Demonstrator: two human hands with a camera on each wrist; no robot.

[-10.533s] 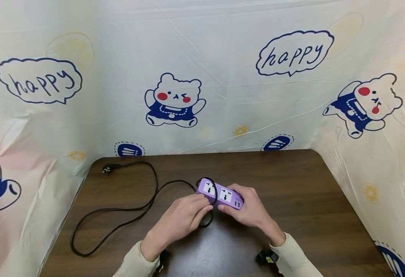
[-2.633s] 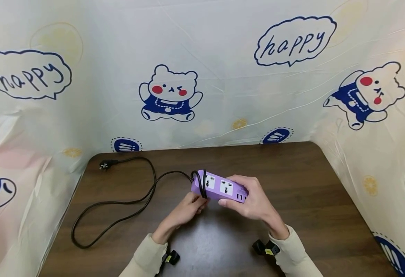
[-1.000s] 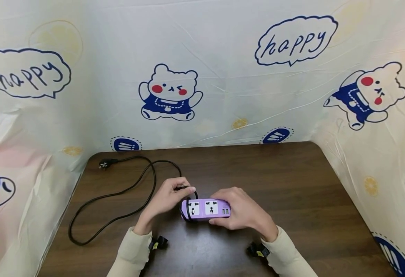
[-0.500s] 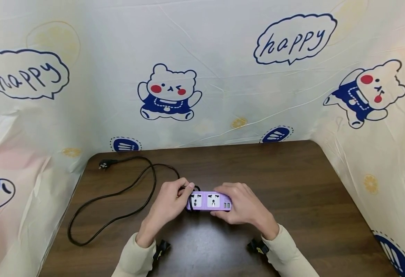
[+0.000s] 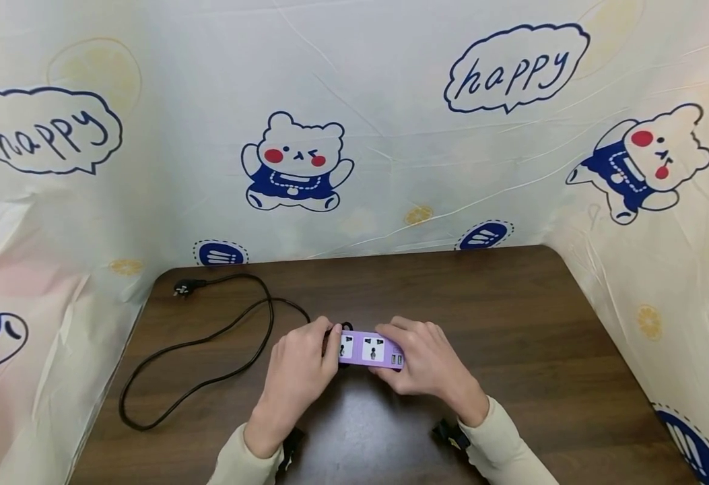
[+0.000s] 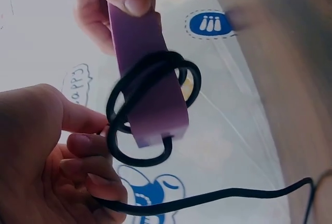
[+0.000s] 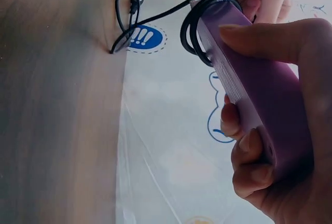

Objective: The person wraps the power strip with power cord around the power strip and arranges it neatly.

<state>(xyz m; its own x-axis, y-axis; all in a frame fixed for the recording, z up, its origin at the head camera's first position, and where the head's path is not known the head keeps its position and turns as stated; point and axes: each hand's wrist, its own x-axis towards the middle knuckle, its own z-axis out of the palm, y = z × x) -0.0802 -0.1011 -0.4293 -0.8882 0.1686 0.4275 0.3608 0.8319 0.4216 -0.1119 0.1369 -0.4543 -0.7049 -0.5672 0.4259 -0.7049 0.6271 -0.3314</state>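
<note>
A purple power strip (image 5: 371, 349) with white socket faces and USB ports is held up over the table. My right hand (image 5: 417, 350) grips its USB end, thumb on one side and fingers curled round the other, as the right wrist view shows. Black power cord (image 6: 150, 73) is looped around the strip's other end. My left hand (image 5: 302, 360) is at that end; in the left wrist view its thumb and fingertips pinch the cord loop, and its curled lower fingers hold the trailing length. From the head view, the left hand hides the strip's left end.
The loose cord (image 5: 172, 367) lies in a wide loop on the left of the brown table (image 5: 512, 337), ending in a black plug (image 5: 187, 287) near the back left corner. A printed curtain (image 5: 390, 135) encloses the back and both sides.
Earlier one loose cord loop lay over the strip; now turns sit at its left end. Lately the strip swung level and shifted slightly, and my left hand moved right over its end with the cord.
</note>
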